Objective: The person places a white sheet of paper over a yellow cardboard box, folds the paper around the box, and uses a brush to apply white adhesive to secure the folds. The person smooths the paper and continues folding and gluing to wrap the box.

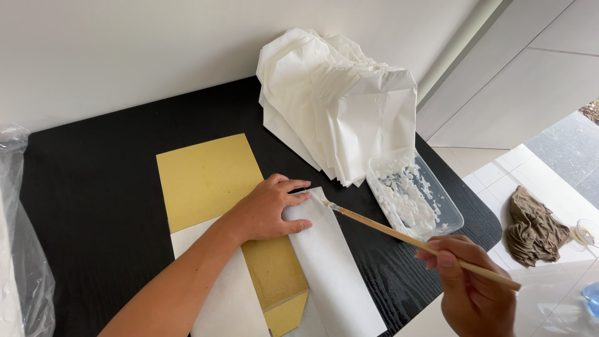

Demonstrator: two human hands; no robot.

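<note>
My left hand (269, 208) lies flat on a folded sheet of gold paper (206, 178), pressing down its white flap (331, 268) on the black table (93, 187). My right hand (471, 284) holds a long wooden brush (412, 236) by its handle. The brush's bristle tip, wet with white paste, touches the top edge of the white flap just right of my left fingers.
A clear plastic tray of white paste (415, 193) stands right of the brush. A pile of folded white paper bags (340, 100) leans at the back against the wall. A clear plastic bag (19, 249) sits at the left edge. A brown rag (533, 228) lies on the tiled floor.
</note>
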